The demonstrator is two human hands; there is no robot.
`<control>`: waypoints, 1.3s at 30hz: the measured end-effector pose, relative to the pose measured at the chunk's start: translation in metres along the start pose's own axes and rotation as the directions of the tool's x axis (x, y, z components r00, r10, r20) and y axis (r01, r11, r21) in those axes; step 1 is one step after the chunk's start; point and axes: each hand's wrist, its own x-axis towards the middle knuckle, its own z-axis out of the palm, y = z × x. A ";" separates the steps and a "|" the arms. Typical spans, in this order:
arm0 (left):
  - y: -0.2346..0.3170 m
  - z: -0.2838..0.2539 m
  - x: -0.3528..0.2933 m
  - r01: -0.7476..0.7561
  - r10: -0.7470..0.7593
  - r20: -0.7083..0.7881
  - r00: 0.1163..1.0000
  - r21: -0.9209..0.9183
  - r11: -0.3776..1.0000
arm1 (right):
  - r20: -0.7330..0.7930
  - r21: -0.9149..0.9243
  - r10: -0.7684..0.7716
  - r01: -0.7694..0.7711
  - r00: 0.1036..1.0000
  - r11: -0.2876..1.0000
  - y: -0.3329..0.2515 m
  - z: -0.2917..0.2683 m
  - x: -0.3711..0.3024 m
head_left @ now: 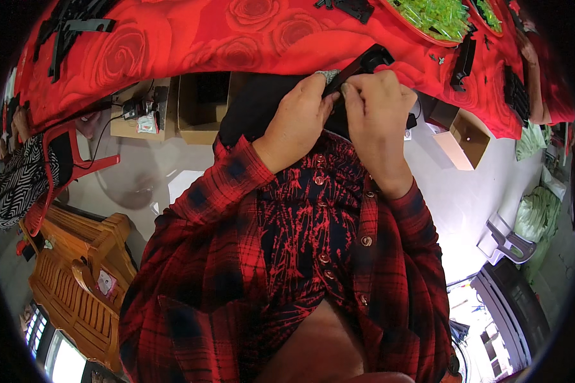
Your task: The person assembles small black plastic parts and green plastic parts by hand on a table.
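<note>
A long black plastic part (pixel 368 62) with a rounded, hooked end slants up to the right at the near edge of the red table. My left hand (pixel 298 120) is closed around its lower end, the thumb pressed along it. Beside it, my right hand (pixel 378 113) is closed, thumb and forefinger pinched together against the same part. Whether a small piece sits in that pinch is hidden by the fingers. Both hands are close together above my lap, which is covered in dark cloth.
Black plastic parts (pixel 73 27) lie piled on the rose-patterned red tablecloth (pixel 191 48), with more black strips (pixel 464 64) at right. A red-rimmed tray (pixel 421 33) holds green pieces. Cardboard boxes (pixel 194 135) stand under the table. Another person's arm (pixel 534 83) shows at far right.
</note>
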 end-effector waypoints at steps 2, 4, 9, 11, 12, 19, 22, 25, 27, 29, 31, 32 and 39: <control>-0.001 0.000 -0.001 0.062 -0.061 0.018 0.998 -0.051 0.997 | -0.016 0.059 -0.004 0.005 1.000 0.998 0.004 -0.006 0.002; 0.007 -0.004 0.001 0.200 -0.190 0.064 0.980 -0.236 0.951 | -0.201 0.097 0.117 -0.099 0.973 0.990 0.011 -0.011 0.004; 0.011 -0.007 0.000 0.263 -0.235 0.123 0.964 -0.326 0.908 | -0.312 0.212 0.233 -0.172 0.921 0.962 0.022 -0.007 0.015; 0.009 -0.006 -0.001 0.265 -0.234 0.135 0.963 -0.322 0.909 | -0.241 0.422 0.332 -0.210 0.912 0.882 0.021 -0.005 0.015; 0.008 -0.006 -0.001 0.266 -0.232 0.138 0.963 -0.345 0.900 | -0.154 0.468 0.365 -0.257 0.918 0.845 0.021 -0.005 0.016; 0.013 -0.006 0.000 0.252 -0.212 0.146 0.966 -0.365 0.896 | -0.158 0.271 0.205 -0.157 0.966 0.950 0.023 0.001 0.019; 0.014 -0.008 0.001 0.278 -0.231 0.166 0.959 -0.378 0.883 | -0.169 0.259 0.180 -0.133 0.969 0.957 0.020 0.003 0.020; 0.015 -0.007 0.001 0.313 -0.263 0.174 0.949 -0.437 0.843 | -0.201 0.200 0.141 -0.100 0.969 0.975 0.012 0.004 0.019; 0.015 -0.007 0.000 0.326 -0.278 0.170 0.945 -0.452 0.830 | -0.206 0.176 0.124 -0.088 0.971 0.981 0.008 0.002 0.018; 0.016 -0.007 -0.003 0.333 -0.290 0.164 0.943 -0.468 0.819 | -0.215 0.151 0.103 -0.071 0.971 0.986 0.003 0.000 0.017; 0.017 -0.009 -0.002 0.342 -0.293 0.176 0.940 -0.504 0.793 | -0.226 0.121 0.080 -0.053 0.971 0.991 0.002 -0.001 0.017; 0.021 -0.012 -0.001 0.365 -0.311 0.192 0.931 -0.519 0.773 | -0.231 0.120 0.075 -0.048 0.970 0.992 0.001 -0.002 0.017; 0.015 -0.002 -0.009 0.249 -0.235 0.103 0.966 -0.598 0.762 | -0.237 0.057 0.047 -0.034 0.970 0.998 -0.013 -0.010 0.010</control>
